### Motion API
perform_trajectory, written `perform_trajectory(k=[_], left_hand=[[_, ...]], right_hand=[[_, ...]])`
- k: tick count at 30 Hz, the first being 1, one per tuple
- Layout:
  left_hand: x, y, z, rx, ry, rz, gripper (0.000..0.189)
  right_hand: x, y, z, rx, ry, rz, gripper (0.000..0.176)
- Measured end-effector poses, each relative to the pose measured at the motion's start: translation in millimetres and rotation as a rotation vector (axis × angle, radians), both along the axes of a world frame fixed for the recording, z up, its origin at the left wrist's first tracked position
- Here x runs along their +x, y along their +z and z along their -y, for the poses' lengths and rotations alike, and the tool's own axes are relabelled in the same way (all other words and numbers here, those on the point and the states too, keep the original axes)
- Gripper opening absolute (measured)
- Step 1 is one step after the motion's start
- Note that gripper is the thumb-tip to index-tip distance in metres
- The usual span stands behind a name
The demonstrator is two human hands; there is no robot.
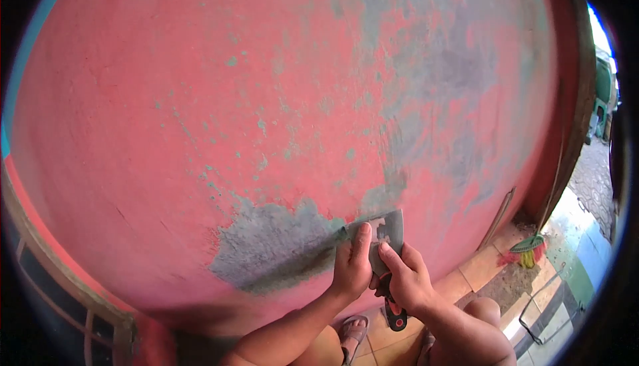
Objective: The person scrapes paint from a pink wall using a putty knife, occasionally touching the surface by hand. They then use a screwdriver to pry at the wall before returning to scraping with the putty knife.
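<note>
Gripping a scraper (393,227) at the lower centre of the head view, slightly right of the middle, the 2 bare hands sit close beside each other in front of a pink wall (133,100). The left hand (351,267) has its thumb pressed flat on the grey blade near its left edge, its fingers mostly hidden behind, clamped on the scraper. The right hand (409,279) is clamped on it too, thumb on the lower blade and fingers curled around near the black and red handle, which slants down toward the floor (471,269). The blade points upward, tilted, at the right end of a rough grey patch (273,243) on the wall; whether its edge touches the surface, I cannot tell.

Green specks dot the middle of the wall, and grey-green blotches spread over its upper right. At the lower left of the frame is a barred window frame (123,336). At the bottom centre, 1 sandaled foot (355,331) rests on the tiles. At the lower right, a brush (529,249) with pink and yellow bristles lies near the wall's base, and a dark, thin bent rod (530,329) lies below it.
</note>
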State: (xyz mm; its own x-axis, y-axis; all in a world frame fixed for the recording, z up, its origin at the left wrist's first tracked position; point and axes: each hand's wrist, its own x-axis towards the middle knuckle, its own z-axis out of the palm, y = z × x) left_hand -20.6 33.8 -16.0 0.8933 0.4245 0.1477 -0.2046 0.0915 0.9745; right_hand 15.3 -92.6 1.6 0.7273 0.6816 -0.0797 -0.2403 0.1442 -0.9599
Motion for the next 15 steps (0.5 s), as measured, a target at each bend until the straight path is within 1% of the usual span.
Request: perform_trajectory(k=[2,5,8,11,15], left_hand=[[1,6,1,0.036,0.032,0.027,0.057],[2,8,0,0.071,0.0,0.015,0.054],[2,7,2,0.04,-0.013,-0.063,0.05],[11,-7,-1,0.158,0.065,0.043,0.047],[12,1,1,0.062,0.066,0.007,0.046]], right_hand=[[2,-3,0,0.011,0.01,0.005,0.034],[7,-12,0,0.044,0.022,-0.001,0.034],[10,-19,0,0.075,0.011,-0.021,0.033],[16,-25,0,0.058,0.01,-0.001,0.032],[17,-27,-3,0.074,-0.022,0.031,0.032]])
